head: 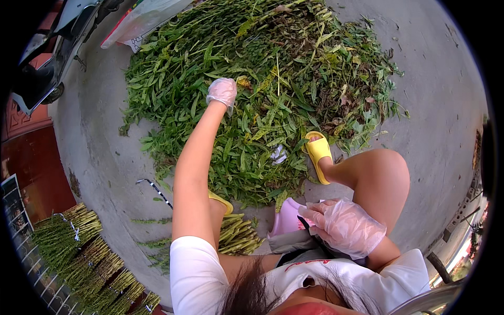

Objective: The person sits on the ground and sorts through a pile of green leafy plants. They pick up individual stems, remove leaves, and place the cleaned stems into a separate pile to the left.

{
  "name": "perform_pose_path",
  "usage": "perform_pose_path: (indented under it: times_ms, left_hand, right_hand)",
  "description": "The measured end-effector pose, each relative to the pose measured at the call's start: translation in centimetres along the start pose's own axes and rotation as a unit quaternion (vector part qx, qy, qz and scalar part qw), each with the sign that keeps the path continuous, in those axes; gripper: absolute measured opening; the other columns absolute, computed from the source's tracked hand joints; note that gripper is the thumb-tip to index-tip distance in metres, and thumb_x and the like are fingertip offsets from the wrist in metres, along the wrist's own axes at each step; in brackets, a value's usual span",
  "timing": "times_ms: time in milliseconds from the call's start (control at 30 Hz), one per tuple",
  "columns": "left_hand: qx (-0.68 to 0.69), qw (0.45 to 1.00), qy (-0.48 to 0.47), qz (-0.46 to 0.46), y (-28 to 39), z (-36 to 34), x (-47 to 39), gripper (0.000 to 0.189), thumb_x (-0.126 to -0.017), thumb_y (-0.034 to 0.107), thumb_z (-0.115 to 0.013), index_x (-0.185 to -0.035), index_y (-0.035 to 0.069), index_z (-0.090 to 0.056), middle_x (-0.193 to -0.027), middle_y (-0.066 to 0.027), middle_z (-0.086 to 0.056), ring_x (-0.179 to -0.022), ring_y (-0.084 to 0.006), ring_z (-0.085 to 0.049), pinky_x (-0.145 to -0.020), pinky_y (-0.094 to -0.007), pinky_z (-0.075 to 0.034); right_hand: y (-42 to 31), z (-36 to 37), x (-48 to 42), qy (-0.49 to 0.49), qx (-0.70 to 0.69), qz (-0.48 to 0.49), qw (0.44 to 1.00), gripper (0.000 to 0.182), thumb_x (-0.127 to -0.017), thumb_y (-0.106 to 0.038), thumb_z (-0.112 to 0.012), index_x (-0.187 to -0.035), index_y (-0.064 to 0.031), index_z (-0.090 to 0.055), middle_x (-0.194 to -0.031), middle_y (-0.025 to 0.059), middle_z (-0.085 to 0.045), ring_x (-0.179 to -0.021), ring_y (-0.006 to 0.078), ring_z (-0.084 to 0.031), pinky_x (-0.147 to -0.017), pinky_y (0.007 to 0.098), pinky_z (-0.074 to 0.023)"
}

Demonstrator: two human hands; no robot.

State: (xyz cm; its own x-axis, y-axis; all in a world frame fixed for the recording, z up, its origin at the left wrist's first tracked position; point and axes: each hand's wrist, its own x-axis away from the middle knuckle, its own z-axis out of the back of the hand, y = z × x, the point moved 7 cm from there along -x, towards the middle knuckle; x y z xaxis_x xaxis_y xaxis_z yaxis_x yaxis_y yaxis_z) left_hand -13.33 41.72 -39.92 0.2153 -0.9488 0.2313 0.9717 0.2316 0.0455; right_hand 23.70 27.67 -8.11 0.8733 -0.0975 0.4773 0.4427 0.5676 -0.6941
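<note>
My left hand [222, 92], in a thin clear plastic glove, reaches into a broad pile of cut leafy stems [189, 78]. Its fingers are curled and turned away, so what lies in them is hidden. Near my lap, my right hand [346, 226], gloved the same way, has a narrow black object [304, 222] between thumb and fingers. Most of that object is covered by the hand and cannot be identified. Beneath the right hand is a pink plastic thing [286, 215], partly hidden. A bundle of trimmed stems [240, 235] lies beside my leg, cut ends towards the right.
Tied bundles of stems [84, 252] line the lower left. A scooter [51, 71] stands at the upper left, and a plastic sack [145, 23] touches the pile. My yellow slide sandal [319, 153] borders the leaves. A black-and-white banded strip [157, 191] lies on the concrete floor [429, 102].
</note>
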Motion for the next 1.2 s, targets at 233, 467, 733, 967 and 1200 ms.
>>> perform_pose_path:
  times_ms: [233, 467, 733, 967, 1200]
  left_hand:
    - [0.132, 0.982, -0.002, 0.135, -2.3, -3.0, -10.0, 0.034, -0.091, 0.016, -0.053, -0.12, 0.017, -0.071, -0.119, -0.0141, -0.069, -0.111, -0.0298, -0.066, -0.096, -0.0412, -0.052]
    - [0.081, 0.966, -0.215, 0.117, -4.3, -5.4, -13.9, 0.043, -0.081, 0.033, -0.057, -0.115, 0.012, -0.073, -0.129, -0.012, -0.065, -0.115, -0.033, -0.064, -0.096, -0.0411, -0.052]
    - [0.031, 0.972, -0.217, 0.081, -4.2, -6.0, -13.5, 0.055, -0.086, 0.037, -0.05, -0.132, 0.008, -0.061, -0.129, -0.02, -0.063, -0.114, -0.0361, -0.063, -0.099, -0.0449, -0.049]
    - [-0.079, 0.949, -0.304, -0.021, 1.4, -1.4, -11.9, 0.039, -0.083, 0.029, -0.056, -0.11, 0.006, -0.074, -0.123, -0.0192, -0.067, -0.112, -0.0322, -0.065, -0.096, -0.0407, -0.052]
    - [0.072, 0.996, -0.045, 0.031, -1.2, -0.5, -7.2, 0.032, -0.08, 0.023, -0.062, -0.108, 0.008, -0.067, -0.103, -0.0185, -0.071, -0.097, -0.0371, -0.067, -0.085, -0.0475, -0.054]
  right_hand:
    - [3.5, 3.4, -2.0, 0.035, -0.025, -0.035, 0.998, 0.05, -0.088, -0.019, -0.069, -0.134, -0.0071, -0.054, -0.117, 0.0143, -0.064, -0.106, 0.0349, -0.062, -0.092, 0.0471, -0.0511]
    - [4.7, 2.6, -3.4, -0.052, -0.05, -0.058, 0.996, 0.059, -0.089, -0.021, -0.067, -0.141, -0.004, -0.044, -0.126, 0.0187, -0.06, -0.11, 0.0358, -0.061, -0.095, 0.048, -0.0495]
    - [4.1, 2.4, -3.0, -0.037, -0.048, -0.043, 0.997, 0.055, -0.088, -0.019, -0.068, -0.137, -0.0041, -0.048, -0.121, 0.0171, -0.062, -0.105, 0.035, -0.062, -0.094, 0.0482, -0.0502]
    - [3.4, 1.9, -1.4, -0.025, -0.01, -0.033, 0.999, 0.055, -0.09, -0.022, -0.066, -0.138, -0.006, -0.047, -0.125, 0.0158, -0.06, -0.103, 0.0338, -0.062, -0.092, 0.0468, -0.0503]
    - [2.2, 1.9, -0.1, -0.011, -0.018, -0.004, 1.0, 0.056, -0.09, -0.023, -0.066, -0.14, -0.0074, -0.046, -0.125, 0.0148, -0.06, -0.102, 0.0327, -0.062, -0.091, 0.0461, -0.0506]
